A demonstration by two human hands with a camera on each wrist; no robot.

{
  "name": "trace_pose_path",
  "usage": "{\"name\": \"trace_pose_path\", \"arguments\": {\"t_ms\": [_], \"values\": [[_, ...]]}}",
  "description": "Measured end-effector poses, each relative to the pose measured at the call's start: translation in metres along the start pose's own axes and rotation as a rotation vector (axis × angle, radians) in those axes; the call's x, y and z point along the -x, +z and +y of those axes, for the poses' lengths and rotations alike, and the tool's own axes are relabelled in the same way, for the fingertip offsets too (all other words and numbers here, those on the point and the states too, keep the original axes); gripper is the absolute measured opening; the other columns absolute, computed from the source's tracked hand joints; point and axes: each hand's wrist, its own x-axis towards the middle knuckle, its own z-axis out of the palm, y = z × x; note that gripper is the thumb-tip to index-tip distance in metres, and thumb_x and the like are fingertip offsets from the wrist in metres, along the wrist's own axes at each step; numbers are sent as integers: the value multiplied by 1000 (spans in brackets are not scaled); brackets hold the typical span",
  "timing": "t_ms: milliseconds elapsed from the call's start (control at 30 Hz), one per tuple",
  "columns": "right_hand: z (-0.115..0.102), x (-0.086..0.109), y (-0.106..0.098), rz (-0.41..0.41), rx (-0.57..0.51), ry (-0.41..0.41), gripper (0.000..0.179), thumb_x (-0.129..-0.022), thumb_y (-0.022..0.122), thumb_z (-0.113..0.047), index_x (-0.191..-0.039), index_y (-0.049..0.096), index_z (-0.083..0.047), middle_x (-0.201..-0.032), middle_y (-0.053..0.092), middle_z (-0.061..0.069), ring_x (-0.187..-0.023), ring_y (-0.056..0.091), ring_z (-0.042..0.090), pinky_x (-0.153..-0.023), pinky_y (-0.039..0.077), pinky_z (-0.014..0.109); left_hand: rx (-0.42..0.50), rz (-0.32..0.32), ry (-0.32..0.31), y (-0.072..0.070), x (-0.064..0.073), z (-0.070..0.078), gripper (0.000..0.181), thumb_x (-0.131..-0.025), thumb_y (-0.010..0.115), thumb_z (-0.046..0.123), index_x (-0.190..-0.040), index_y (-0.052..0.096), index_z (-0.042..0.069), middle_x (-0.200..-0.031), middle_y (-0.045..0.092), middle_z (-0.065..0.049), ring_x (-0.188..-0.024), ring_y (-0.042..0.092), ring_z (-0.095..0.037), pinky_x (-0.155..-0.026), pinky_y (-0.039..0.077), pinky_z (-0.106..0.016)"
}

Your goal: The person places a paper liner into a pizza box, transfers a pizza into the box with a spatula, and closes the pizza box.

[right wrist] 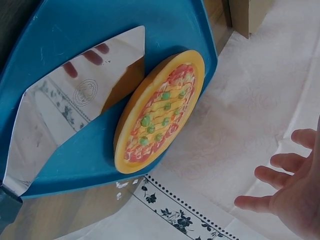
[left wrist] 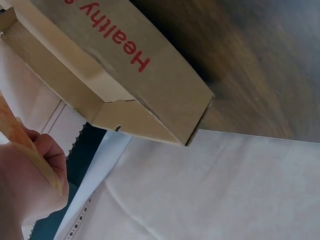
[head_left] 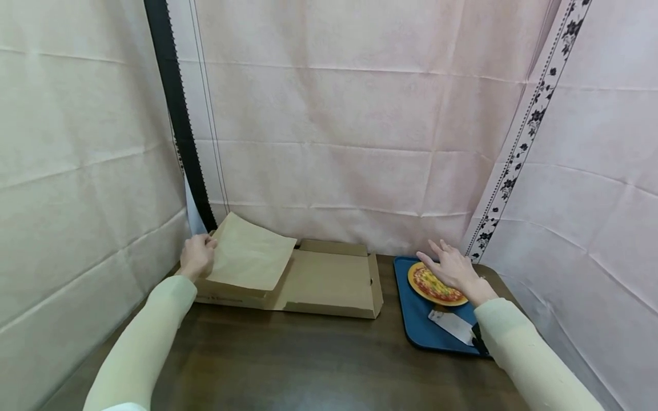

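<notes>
A brown paper sheet (head_left: 254, 251) is pinched at its left edge by my left hand (head_left: 197, 257), which holds it over the left part of an open cardboard pizza box (head_left: 334, 282). The left wrist view shows the paper's edge (left wrist: 35, 155) between thumb and fingers, beside the box wall with red lettering (left wrist: 120, 45). On the right, my right hand (head_left: 452, 268) hovers over a round toy-like pizza (head_left: 434, 288), fingers spread and touching nothing. That pizza lies on a blue tray (head_left: 416, 325), next to a shiny metal spatula (right wrist: 75, 95) with a dark handle (right wrist: 7, 207).
The dark wooden table (head_left: 308, 359) stretches in front of the box and tray. Hanging cloth (head_left: 334, 114) encloses the table at the back and both sides. The box lid lies folded open toward the right, between the box's base and the tray.
</notes>
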Motion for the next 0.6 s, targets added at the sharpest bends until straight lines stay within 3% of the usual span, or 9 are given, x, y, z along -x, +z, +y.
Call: {"name": "trace_pose_path", "arguments": {"t_ms": [167,400,600], "values": [[1,-1,-1,5,4,-2,78,-98,28,-64,-151,31,-7,-152,25,34,-136,30,55,-96,27,79,7,24,-3,-1,-3,-3,27,-101,44,24,-94,62,5,-87,60,-18,-78,56,-32,-65,43,-39],[1,0,1,1,9,7,79,-98,27,-64,-151,30,-6,-153,25,33,-136,29,56,-97,24,80,3,34,-9,-1,-4,-7,29,-101,44,24,-106,63,3,-97,63,-22,-84,59,-34,-70,46,-46],[1,0,2,-1,5,8,79,-97,27,-65,-151,31,-6,-153,25,33,-136,29,56,-97,23,79,-12,35,-19,-3,-2,-9,29,-102,43,23,-107,63,2,-101,63,-24,-86,59,-37,-72,46,-48]]}}
